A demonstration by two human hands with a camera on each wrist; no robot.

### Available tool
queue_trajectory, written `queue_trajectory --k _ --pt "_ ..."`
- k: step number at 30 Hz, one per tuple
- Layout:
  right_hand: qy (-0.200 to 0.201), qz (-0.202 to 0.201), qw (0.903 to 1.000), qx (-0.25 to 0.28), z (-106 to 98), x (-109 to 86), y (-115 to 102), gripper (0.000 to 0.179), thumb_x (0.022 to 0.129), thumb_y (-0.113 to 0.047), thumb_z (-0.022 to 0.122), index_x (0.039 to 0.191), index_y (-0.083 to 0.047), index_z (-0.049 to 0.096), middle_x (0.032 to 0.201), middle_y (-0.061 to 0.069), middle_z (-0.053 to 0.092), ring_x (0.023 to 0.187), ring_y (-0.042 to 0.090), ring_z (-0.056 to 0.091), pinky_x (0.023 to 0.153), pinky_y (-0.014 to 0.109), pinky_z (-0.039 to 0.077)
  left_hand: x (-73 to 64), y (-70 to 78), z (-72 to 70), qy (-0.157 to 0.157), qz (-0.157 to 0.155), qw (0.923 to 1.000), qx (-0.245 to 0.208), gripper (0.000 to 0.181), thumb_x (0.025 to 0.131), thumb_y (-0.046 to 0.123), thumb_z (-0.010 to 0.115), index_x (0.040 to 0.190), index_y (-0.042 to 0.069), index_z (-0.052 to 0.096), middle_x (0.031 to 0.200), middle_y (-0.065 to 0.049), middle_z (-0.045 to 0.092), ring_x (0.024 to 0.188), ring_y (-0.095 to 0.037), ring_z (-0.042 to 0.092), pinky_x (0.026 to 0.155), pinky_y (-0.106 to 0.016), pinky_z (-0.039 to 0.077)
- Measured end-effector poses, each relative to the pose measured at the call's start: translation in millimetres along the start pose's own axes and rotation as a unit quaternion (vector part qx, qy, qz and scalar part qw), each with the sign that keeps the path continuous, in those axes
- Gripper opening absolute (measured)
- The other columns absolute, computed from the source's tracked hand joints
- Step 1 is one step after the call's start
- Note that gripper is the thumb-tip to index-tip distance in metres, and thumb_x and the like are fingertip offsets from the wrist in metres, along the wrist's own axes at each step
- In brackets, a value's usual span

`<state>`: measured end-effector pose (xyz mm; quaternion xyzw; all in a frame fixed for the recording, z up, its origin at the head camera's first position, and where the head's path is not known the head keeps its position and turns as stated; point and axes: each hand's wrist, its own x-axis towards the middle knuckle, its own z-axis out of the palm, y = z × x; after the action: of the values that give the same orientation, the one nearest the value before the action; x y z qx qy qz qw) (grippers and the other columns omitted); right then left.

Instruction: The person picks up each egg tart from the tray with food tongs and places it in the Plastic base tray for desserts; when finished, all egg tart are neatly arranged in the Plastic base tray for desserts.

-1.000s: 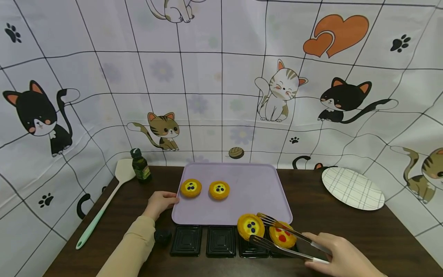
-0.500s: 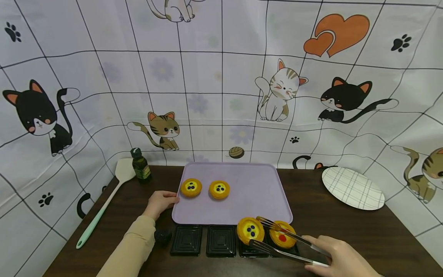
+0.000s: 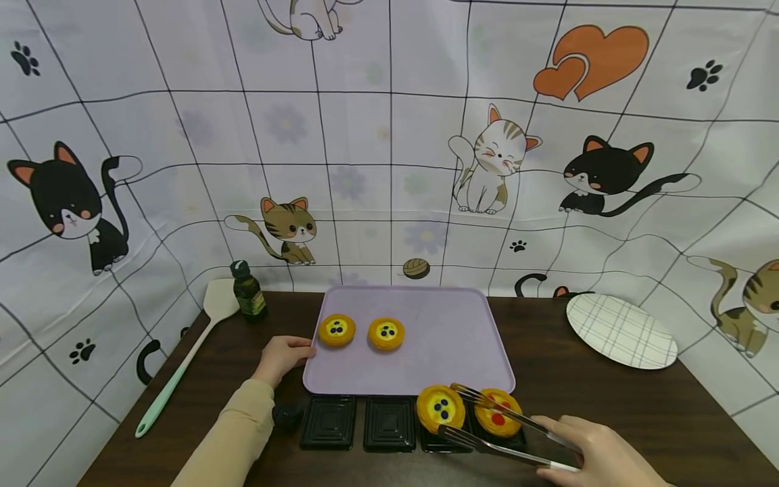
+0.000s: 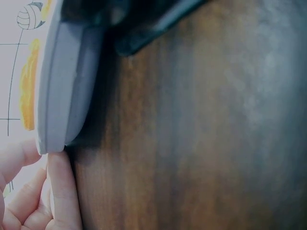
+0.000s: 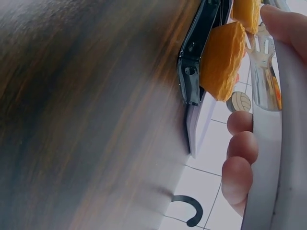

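In the head view, my left hand [image 3: 282,358] pinches the left edge of a light purple tray [image 3: 438,338], thumb and forefinger at its rim [image 4: 55,143]. Two toy egg tarts with blue dots, one by the hand [image 3: 337,330] and one beside it [image 3: 386,334], lie on the tray. My right hand [image 3: 599,450] grips metal tongs [image 3: 517,456] with fork-like tips. The tips stand either side of a blue-dotted tart [image 3: 441,410] at the black mold's third cup; whether they touch it, I cannot tell. A red-dotted tart [image 3: 498,414] sits in the rightmost cup, partly behind the upper arm.
The black mold [image 3: 389,424] lies along the tray's near edge, its two left cups holding nothing. A spatula [image 3: 182,365] and a small green bottle [image 3: 248,291] stand at the left. An oval checked plate [image 3: 621,331] lies at the right, by the patterned wall covering.
The tong tips and my right hand have dipped slightly, and the upper tip sits a little lower. The blue-dotted tart between them has sunk a little. My left hand holds still.
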<state>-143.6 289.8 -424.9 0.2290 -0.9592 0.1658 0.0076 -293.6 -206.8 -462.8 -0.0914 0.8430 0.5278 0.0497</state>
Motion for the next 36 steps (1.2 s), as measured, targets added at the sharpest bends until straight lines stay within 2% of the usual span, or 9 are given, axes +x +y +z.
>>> queue_trajectory --k 3,5,10,13,18,21,28,34,36 --pt "0.009 -0.005 0.9996 -0.025 -0.8 0.3 -0.9 0.062 0.075 -0.061 0.067 0.123 -0.022 0.064 0.104 -0.006 0.067 0.085 0.006 0.06 0.061 0.026 0.054 0.9 -0.8 0.1 0.004 -0.003 1.0 0.002 0.034 0.087 0.011 0.067 0.114 -0.01 0.063 0.117 -0.028 0.06 0.092 -0.028 0.068 0.084 -0.04 0.055" --pt "0.014 -0.009 0.9995 -0.028 -1.5 0.8 -1.6 0.062 0.075 -0.061 0.068 0.122 -0.022 0.064 0.101 -0.009 0.066 0.081 0.004 0.059 0.06 0.025 0.053 1.7 -1.2 0.1 0.003 -0.001 1.0 0.003 0.034 0.087 0.011 0.067 0.113 -0.01 0.063 0.117 -0.028 0.06 0.092 -0.028 0.068 0.084 -0.041 0.055" --pt "0.02 -0.036 0.999 -0.02 -3.8 4.1 -2.4 0.061 0.076 -0.057 0.07 0.122 -0.018 0.064 0.089 -0.015 0.06 0.07 -0.004 0.045 0.054 0.02 0.046 2.7 -1.4 0.1 0.004 -0.003 1.0 0.002 0.034 0.087 0.012 0.067 0.114 -0.009 0.064 0.117 -0.027 0.06 0.092 -0.027 0.068 0.085 -0.04 0.055" --pt "0.029 -0.054 0.9978 -0.025 -4.3 5.4 -2.6 0.06 0.076 -0.056 0.071 0.121 -0.017 0.064 0.087 -0.016 0.058 0.068 -0.004 0.043 0.053 0.018 0.044 2.5 -1.6 0.1 0.004 -0.005 1.0 0.002 0.035 0.087 0.013 0.067 0.114 -0.009 0.064 0.117 -0.027 0.06 0.092 -0.026 0.068 0.085 -0.04 0.054" --pt "0.038 -0.066 0.9967 -0.026 -4.5 6.3 -4.1 0.059 0.075 -0.054 0.072 0.12 -0.016 0.064 0.079 -0.02 0.049 0.064 -0.006 0.037 0.053 0.015 0.034 1.1 -1.6 -1.1 0.005 -0.001 1.0 0.006 0.036 0.087 0.014 0.068 0.114 -0.01 0.063 0.116 -0.027 0.06 0.091 -0.027 0.068 0.085 -0.041 0.054" --pt "0.036 -0.065 0.9968 -0.029 -5.3 6.4 -5.0 0.06 0.075 -0.055 0.072 0.12 -0.016 0.064 0.078 -0.021 0.048 0.063 -0.006 0.037 0.053 0.016 0.033 0.5 -1.6 -1.4 0.003 0.002 1.0 0.009 0.036 0.087 0.014 0.068 0.114 -0.01 0.063 0.115 -0.028 0.06 0.091 -0.027 0.068 0.085 -0.041 0.054" --pt "0.0 -0.035 0.9987 -0.038 -7.0 6.8 -6.4 0.064 0.075 -0.061 0.068 0.122 -0.017 0.063 0.089 -0.016 0.058 0.069 -0.004 0.044 0.055 0.02 0.046 0.2 -1.0 0.3 0.005 -0.004 0.9999 0.01 0.035 0.087 0.014 0.067 0.113 -0.009 0.064 0.116 -0.027 0.061 0.091 -0.026 0.068 0.086 -0.041 0.054" --pt "0.008 -0.041 0.9987 -0.031 -8.9 6.5 -6.6 0.063 0.075 -0.058 0.07 0.122 -0.016 0.063 0.086 -0.016 0.057 0.066 -0.004 0.041 0.053 0.018 0.039 -0.6 -0.2 0.2 0.001 0.002 1.0 0.007 0.036 0.087 0.013 0.067 0.113 -0.011 0.063 0.114 -0.027 0.061 0.091 -0.027 0.068 0.085 -0.041 0.054" --pt "0.01 -0.035 0.9987 -0.035 -10.1 6.8 -7.1 0.063 0.075 -0.059 0.07 0.121 -0.016 0.063 0.087 -0.017 0.057 0.066 -0.004 0.042 0.054 0.018 0.04 -1.1 0.0 0.0 0.001 0.004 1.0 0.007 0.036 0.087 0.013 0.067 0.113 -0.011 0.063 0.114 -0.028 0.061 0.091 -0.027 0.068 0.084 -0.041 0.055"
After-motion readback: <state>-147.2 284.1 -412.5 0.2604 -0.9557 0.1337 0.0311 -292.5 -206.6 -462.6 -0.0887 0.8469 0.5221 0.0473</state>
